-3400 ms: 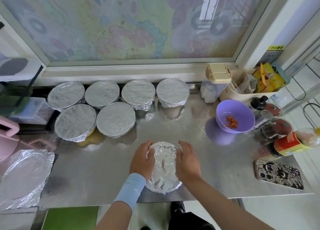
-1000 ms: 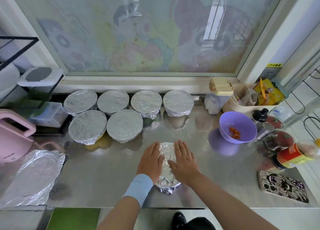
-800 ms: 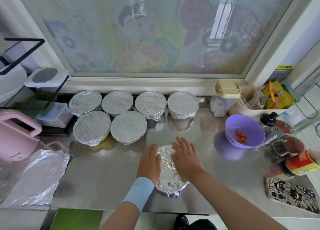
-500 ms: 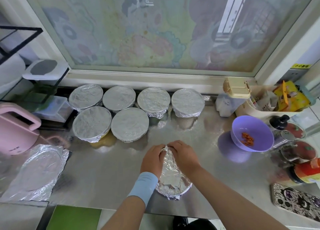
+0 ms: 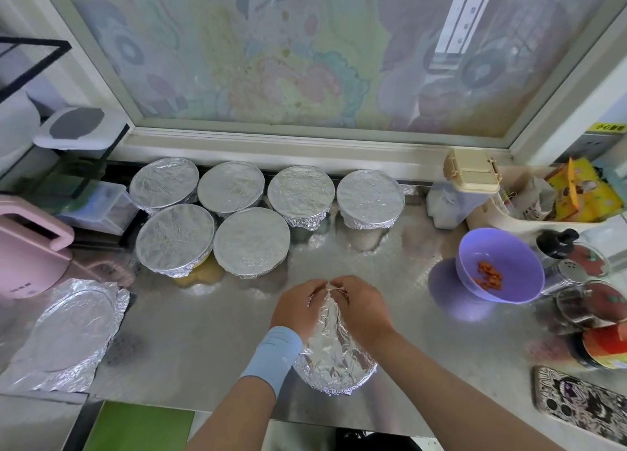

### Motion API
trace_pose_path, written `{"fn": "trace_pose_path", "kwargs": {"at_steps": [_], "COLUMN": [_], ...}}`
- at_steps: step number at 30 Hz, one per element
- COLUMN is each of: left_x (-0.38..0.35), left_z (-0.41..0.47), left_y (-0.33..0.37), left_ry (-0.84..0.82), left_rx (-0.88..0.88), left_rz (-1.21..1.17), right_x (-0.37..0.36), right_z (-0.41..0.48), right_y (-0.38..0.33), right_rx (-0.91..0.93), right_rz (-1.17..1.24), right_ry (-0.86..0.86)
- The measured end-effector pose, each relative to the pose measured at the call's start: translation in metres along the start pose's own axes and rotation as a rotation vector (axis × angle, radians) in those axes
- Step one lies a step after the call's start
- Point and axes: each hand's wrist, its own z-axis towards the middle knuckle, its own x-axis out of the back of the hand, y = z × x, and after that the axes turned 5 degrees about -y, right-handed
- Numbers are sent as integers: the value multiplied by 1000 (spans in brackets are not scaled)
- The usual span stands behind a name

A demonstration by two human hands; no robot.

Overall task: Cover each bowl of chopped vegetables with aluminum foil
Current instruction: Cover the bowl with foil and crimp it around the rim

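On my feed the foil-wrapped round bowl (image 5: 336, 359), capped in crinkled silver aluminium, sits at the near edge of the brushed steel surface (image 5: 203, 331), straight in front of the person. What lies inside it is hidden under the foil. Both hands are at its far rim. The left hand (image 5: 298, 309), with a pale blue wristband (image 5: 271, 352) behind it, and the right hand (image 5: 361, 309) have their fingers curled. Each grip is clamped on a pinch of foil, and the knuckles almost meet.

Further back, along the window sill, I see a row of four round foil-capped bowls (image 5: 300, 194). Just in front of the left part of that row, two more foil-capped bowls (image 5: 251, 241) stand side by side. All six are sealed, so I cannot tell their contents.

To the right, well apart from the hands, a lilac plastic bowl (image 5: 509, 247) stands uncovered with a small heap of chopped orange pieces (image 5: 490, 275) in it. Behind it are a clear tub with a beige clip lid (image 5: 471, 175) and a cream tray (image 5: 502, 218) holding packets. Glass jars with red contents (image 5: 590, 301) crowd the right edge, and a phone in a black-and-white patterned case (image 5: 583, 406) lies flat near the right corner.

At the far left a loose foil sheet pressed into a round shape (image 5: 68, 331) lies flat beside a pink plastic jug (image 5: 27, 247).
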Motion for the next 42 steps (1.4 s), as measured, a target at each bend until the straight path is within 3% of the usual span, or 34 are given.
{"fn": "trace_pose_path", "kwargs": {"at_steps": [7,12,15,19,27,30,35,42], "left_x": [-6,-10,-13,-19,-26,-27,-28,-32], "left_z": [-5,-9,-4,-1,-15,-14,-4,-9], "left_y": [1,3,0,-1,4,7,14,13], "left_ry": [76,110,166,176,253,289,129,159], "left_rx": [148,118,-56,-176,40,-42,-161,-57], "left_rz": [-214,-30,127,175,130,153,111,78], "right_x": [6,6,1,-2,-5,-2,-5,-4], "right_z": [-8,-6,-5,-8,-5,-12,-18,-19], "right_y": [-2,-2,4,9,6,9,11,12], "right_rx": [-199,-89,126,181,181,147,35,73], "right_rz": [284,161,-84,-258,-186,-175,-52,-58], "right_ry": [2,-20,150,183,159,231,243,204]}}
